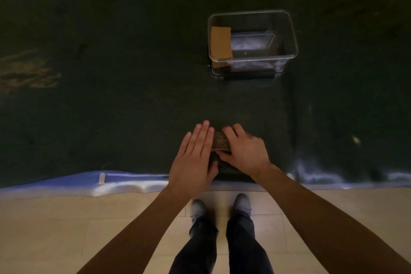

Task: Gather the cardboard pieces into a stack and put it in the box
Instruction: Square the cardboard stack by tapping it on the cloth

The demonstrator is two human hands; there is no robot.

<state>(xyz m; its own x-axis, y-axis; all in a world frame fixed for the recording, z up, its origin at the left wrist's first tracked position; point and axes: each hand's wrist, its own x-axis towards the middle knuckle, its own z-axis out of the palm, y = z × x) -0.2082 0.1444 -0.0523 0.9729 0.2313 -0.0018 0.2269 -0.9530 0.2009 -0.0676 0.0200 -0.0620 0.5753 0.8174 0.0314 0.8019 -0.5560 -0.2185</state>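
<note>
Cardboard stack (220, 141) mostly hidden | left hand (194, 158) flat against it | right hand (243, 148) gripping it

Dim here; my dark bench (111, 107) swallows most detail. The pale floor (55, 229) below me catches the light, glare streaks the bench's near edge, and my shoes (243, 203) smear with blur.

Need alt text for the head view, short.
Two bare hands press a small cardboard stack between them on a dark table: left hand flat against its side, right hand gripping it. Farther back stands a clear plastic box with a cardboard piece inside.
</note>
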